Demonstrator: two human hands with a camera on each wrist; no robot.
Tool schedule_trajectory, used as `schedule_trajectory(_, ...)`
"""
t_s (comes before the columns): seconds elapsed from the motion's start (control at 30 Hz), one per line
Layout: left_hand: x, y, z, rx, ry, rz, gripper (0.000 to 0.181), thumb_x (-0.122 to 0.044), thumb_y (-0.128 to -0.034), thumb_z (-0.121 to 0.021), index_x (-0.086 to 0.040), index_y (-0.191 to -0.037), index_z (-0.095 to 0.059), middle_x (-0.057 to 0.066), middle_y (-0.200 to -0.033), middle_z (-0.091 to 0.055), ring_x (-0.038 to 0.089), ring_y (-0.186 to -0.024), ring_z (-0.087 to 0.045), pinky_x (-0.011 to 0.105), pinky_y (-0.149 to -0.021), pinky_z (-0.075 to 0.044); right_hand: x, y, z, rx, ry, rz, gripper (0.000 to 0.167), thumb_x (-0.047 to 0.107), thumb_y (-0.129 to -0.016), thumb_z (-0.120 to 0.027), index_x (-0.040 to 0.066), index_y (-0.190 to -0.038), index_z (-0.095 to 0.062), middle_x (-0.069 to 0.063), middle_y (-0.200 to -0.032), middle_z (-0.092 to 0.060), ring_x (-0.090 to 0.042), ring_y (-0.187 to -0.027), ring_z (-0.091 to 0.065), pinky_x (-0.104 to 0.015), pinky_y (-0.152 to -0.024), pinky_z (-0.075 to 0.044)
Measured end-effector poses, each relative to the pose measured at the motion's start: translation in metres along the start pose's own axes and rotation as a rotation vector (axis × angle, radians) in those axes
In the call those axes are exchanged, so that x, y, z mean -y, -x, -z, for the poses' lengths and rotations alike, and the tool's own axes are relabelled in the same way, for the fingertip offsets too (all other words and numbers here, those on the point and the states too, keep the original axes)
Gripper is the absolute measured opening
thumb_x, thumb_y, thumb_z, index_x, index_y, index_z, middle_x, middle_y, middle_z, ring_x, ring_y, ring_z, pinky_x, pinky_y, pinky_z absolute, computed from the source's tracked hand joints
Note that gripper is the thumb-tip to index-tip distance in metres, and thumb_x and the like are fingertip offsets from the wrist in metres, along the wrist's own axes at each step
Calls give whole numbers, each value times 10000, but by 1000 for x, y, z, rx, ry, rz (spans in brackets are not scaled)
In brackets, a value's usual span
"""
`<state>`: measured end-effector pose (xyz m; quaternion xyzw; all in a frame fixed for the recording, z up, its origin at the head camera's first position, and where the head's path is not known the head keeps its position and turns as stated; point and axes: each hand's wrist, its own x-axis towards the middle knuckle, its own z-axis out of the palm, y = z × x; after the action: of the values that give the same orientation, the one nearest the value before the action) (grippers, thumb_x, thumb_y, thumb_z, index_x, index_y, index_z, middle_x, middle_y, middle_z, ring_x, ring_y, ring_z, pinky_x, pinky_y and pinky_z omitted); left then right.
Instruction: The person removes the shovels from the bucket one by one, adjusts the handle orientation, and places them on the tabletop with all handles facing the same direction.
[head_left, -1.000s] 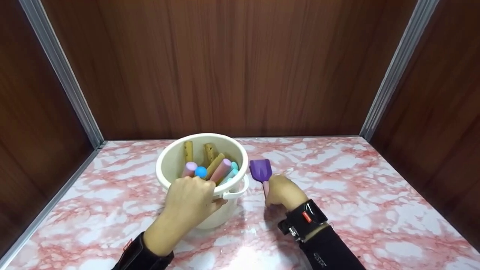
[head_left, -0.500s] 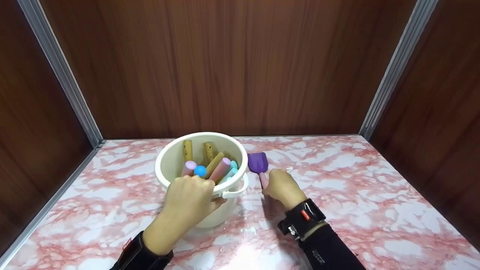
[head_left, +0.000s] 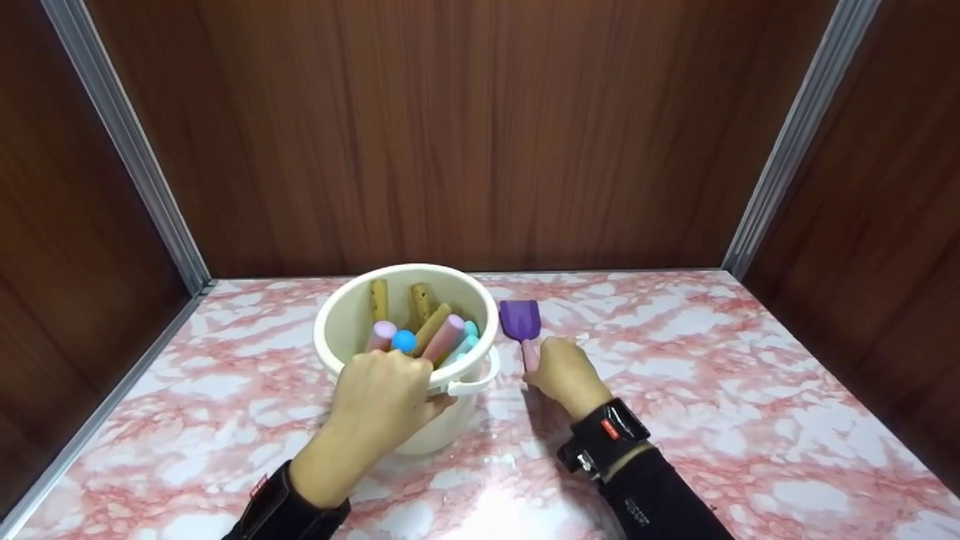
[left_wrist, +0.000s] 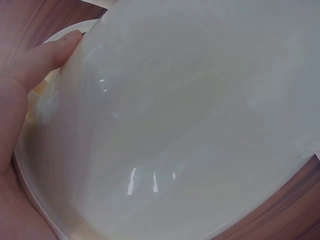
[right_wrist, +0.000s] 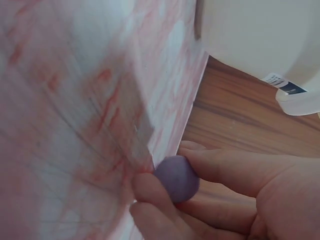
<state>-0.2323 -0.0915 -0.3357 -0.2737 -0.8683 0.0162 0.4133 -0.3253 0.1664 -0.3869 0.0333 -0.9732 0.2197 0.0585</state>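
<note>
On the desk (head_left: 720, 420), nearer its left edge than its right, stands a bucket (head_left: 442, 431), the left hand (head_left: 386, 390) gripping its near rim. Just right of it, the right hand (head_left: 566, 375) pinches the handle of a shovel (head_left: 521, 324), blade towards the back edge; whether it is lifted I cannot tell. Seemingly done: sticks (head_left: 431, 330), at least 3 brown, already inside. Apparently left: 1 shovel, still outside.
</note>
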Motion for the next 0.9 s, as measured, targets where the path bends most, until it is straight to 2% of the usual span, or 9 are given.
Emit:
schedule_trajectory(0.17, -2, 0, -1, 3, 6, 0, 554, -503, -679, -974, -153, -558, -562, -29, -490, -448, 175, -424, -428, 366, -385, -413, -3, -2, -2, -24, -9, -7, 288, 155, -837, -885, 64, -722, -637, -68, -713, -633, -205, -645, -584, -418, -676, -560)
schedule_trajectory(0.3, -3, -1, -1, 11, 11, 2, 543, -503, -681, -975, -149, -569, -578, -21, -496, -471, 191, -428, -457, 372, -389, -416, -7, -2, -5, -54, -32, 6, 279, 156, -841, -876, 66, -717, -644, -76, -698, -645, -215, -637, -597, -437, -681, -568)
schedule_trajectory(0.5, -2, -2, -1, 11, 13, 1, 539, -502, -684, -977, -143, -572, -590, -14, -496, -478, 196, -429, -469, 373, -389, -426, -7, -4, -7, -59, -43, 13, 255, 165, -848, -880, 48, -769, -669, -75, -704, -654, -217, -634, -615, -429, -681, -566)
schedule_trajectory(0.9, 0, -1, 1, 15, 1, 2, 541, -516, -675, -978, -143, -576, -599, -16, -497, -484, 203, -426, -472, 375, -394, -432, -5, -4, -5, -51, -35, 14, 254, 183, -857, -869, 61, -745, -677, -88, -725, -677, -241, -675, -642, -458, -749, -585)
